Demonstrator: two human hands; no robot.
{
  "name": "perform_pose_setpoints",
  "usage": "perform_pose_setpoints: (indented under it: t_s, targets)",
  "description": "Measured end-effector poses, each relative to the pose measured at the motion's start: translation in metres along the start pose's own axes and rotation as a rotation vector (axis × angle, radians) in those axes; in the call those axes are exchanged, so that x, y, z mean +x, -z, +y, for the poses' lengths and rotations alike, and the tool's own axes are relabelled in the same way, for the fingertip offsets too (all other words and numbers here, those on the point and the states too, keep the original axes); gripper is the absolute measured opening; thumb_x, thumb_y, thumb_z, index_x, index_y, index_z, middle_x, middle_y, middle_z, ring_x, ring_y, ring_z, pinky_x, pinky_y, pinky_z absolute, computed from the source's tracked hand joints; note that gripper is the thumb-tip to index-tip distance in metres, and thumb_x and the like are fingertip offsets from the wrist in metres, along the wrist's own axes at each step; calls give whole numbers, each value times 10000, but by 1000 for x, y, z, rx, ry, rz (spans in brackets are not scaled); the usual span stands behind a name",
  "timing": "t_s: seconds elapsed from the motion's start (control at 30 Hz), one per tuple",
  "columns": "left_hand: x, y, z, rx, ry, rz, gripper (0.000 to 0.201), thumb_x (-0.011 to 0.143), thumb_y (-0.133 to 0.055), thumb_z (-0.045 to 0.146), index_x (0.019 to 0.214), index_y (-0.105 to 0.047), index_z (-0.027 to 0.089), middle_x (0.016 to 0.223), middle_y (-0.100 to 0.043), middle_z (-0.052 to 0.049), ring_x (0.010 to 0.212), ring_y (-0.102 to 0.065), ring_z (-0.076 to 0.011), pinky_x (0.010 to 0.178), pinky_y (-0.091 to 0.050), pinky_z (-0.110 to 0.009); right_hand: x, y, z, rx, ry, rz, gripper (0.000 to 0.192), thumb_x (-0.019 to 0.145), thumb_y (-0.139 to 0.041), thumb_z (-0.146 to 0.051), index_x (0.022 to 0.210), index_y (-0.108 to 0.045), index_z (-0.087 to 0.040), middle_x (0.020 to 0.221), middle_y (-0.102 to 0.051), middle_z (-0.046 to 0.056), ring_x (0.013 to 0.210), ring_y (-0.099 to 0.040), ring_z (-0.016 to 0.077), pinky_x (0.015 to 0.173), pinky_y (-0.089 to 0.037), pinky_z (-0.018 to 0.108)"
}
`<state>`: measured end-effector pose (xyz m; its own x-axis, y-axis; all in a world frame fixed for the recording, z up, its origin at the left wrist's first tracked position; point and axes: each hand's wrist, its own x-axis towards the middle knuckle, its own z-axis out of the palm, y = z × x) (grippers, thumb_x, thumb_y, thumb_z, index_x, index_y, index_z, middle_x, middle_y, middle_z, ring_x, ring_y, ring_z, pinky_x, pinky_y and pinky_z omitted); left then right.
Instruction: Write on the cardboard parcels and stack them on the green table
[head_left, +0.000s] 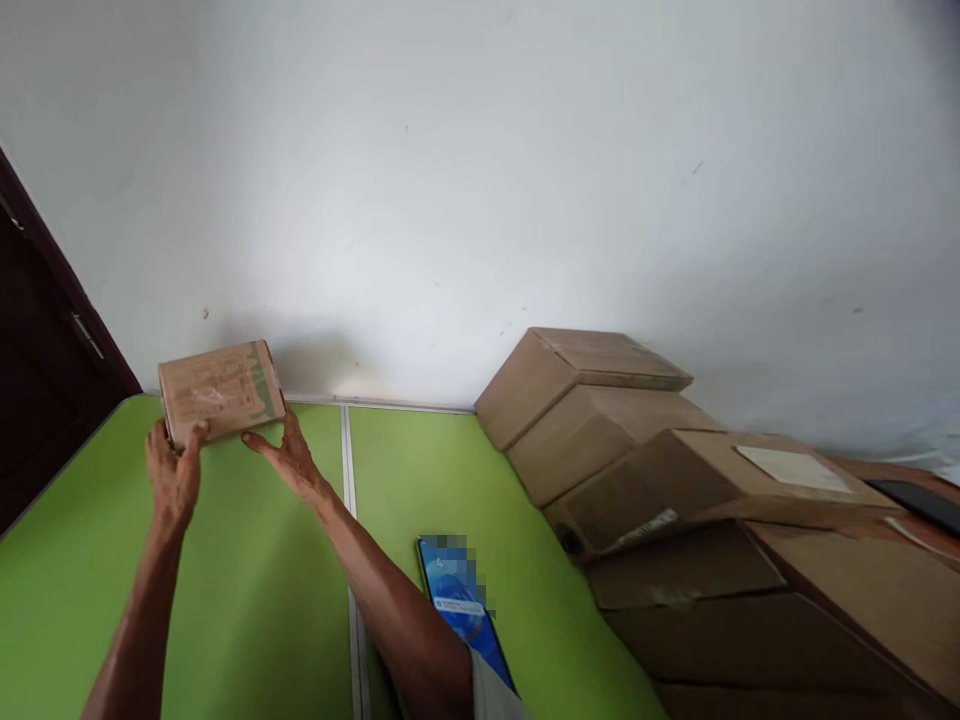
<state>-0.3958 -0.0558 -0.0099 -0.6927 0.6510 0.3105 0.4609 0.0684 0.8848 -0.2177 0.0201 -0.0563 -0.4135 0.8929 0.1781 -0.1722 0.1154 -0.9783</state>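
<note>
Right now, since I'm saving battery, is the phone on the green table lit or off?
On: the phone shows a bright blue screen with a pale banner.

On the green worktop (420,470), a phone (465,608) with a lit blue screen. To the right, stacked brown boxes (675,480) and, beyond, a flat black object (919,500). Behind, a scuffed white wall (480,180); at far left, a dark door (37,370).

- hands: 2, being 1 left hand (174,475) + 1 right hand (295,460)
- small printed carton (219,393): 1
- stacked brown boxes (641,485): at least 5, lowest ones hard to separate
- phone (454,592), screen lit: 1
- dark flat device (921,502): 1
- pale label (795,468): 1
- green table (262,540): 1
- dark door (37,350): 1
</note>
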Motion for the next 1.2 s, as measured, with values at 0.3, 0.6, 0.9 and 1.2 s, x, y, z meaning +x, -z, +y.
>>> perform_pose_setpoints:
  t_s: [0.3,0.6,0.9,1.2]
  targets:
    - [-159,73,0,151,-232,154,907,921,-626,817,1592,-602,207,1325,-608,-182,1192,-611,-405,942,-586,-619,-138,3,-29,74,-42,-32,954,814,-915,-742,1616,-594,-337,1619,-663,124,1546,-571,418,1279,-439,661]
    - [-243,123,75,227,-874,-158,842,1011,-751,475,1784,-429,391,1393,-630,-149,1197,-643,-370,995,-549,-532,-199,17,-31,302,-20,124,653,886,-755,-884,1053,-750,-252,1131,-794,41,1159,-695,286,999,-577,388]
    - [-211,148,123,5,-679,-633,472,1015,-656,558,1425,-820,392,1531,-735,-80,1470,-574,-440,1333,-291,-672,-237,44,-55,226,-132,40,625,868,-798,-832,1059,-799,-237,1097,-808,21,1110,-688,257,959,-579,359]
    - [-202,138,91,-260,-68,-287,618,984,-599,740,1183,-866,219,1287,-814,-118,1395,-675,-407,1278,-474,-585,-249,47,-49,393,-143,-50,934,837,-590,-1057,1330,-823,-299,1297,-834,99,1388,-691,398,1124,-573,575]
